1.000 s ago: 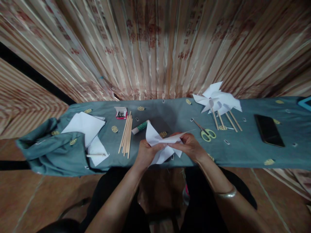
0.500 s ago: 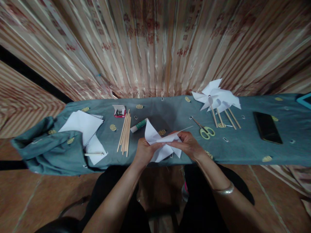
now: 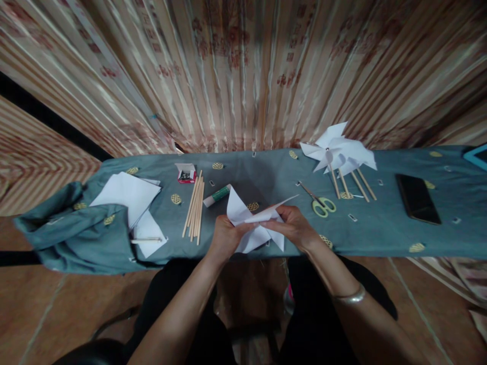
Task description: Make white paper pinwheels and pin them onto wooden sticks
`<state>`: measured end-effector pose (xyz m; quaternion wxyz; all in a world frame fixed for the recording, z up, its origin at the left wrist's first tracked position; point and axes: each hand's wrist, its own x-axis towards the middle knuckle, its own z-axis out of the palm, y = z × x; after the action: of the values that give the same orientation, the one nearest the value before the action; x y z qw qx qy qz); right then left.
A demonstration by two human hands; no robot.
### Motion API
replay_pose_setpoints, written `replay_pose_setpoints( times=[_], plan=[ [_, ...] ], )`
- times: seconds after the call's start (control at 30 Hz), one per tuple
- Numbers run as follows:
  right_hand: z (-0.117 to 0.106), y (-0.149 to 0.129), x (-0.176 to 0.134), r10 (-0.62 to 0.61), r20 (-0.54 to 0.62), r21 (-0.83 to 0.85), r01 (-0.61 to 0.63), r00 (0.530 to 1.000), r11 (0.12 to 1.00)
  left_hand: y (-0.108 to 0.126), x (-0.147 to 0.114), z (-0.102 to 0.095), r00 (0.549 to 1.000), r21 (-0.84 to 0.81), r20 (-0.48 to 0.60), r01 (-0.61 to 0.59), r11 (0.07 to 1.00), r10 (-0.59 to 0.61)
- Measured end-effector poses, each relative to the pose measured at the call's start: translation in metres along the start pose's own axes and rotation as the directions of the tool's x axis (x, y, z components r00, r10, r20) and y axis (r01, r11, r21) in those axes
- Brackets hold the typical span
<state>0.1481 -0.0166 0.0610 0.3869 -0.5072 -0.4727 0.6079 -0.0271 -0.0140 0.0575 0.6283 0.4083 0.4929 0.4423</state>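
A white paper pinwheel (image 3: 238, 205) without a stick is held between both hands over the front of the table. My left hand (image 3: 225, 234) is closed on its left side, the thumb pressed near the middle. From the right, my right hand (image 3: 294, 226) pinches it, with the thumb also reaching to the centre. The paper's points stick out at the upper left, upper right and below. The fingers beneath the paper are hidden. Just behind the left hand lies a green and white glue stick (image 3: 217, 195). Green-handled scissors (image 3: 323, 207) lie beyond the right hand.
Wooden sticks (image 3: 195, 210) lie left of the hands, near a small red box of metal pins (image 3: 186, 174). Paper sheets (image 3: 125, 195) and a pen (image 3: 146, 240) are farther left. Finished pinwheels (image 3: 342, 152) and a black phone (image 3: 417, 198) lie right on the cloth-covered table (image 3: 380, 233).
Both hands keep hold of the paper pinwheel in nearly the same place. My right thumb has shifted slightly inward toward its centre.
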Motion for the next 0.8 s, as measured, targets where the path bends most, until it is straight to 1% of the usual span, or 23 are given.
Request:
replay_pose_setpoints(
  times=[0.4,0.6,0.7,0.8],
  plan=[
    [0.0019,-0.0021,0.0004,0.009,-0.048,0.008,-0.008,0.999,1.0,0.0033,-0.0001,0.0023,1.0,-0.025,-0.027,0.014,1.0,-0.015],
    [-0.0008,-0.0043,0.002,0.004,-0.069,0.025,-0.002,0.998,1.0,0.0022,0.001,0.0024,0.999,-0.048,0.026,0.024,0.999,-0.023],
    [-0.0004,-0.0051,0.0017,0.001,-0.075,0.015,0.0,0.997,1.0,-0.0001,0.0013,0.0016,1.0,-0.061,0.023,0.012,0.998,-0.01],
    [0.0007,-0.0055,0.001,0.024,-0.056,0.008,-0.024,0.998,1.0,-0.0008,0.0013,0.0009,1.0,-0.054,0.006,0.011,0.998,-0.01]
  ],
)
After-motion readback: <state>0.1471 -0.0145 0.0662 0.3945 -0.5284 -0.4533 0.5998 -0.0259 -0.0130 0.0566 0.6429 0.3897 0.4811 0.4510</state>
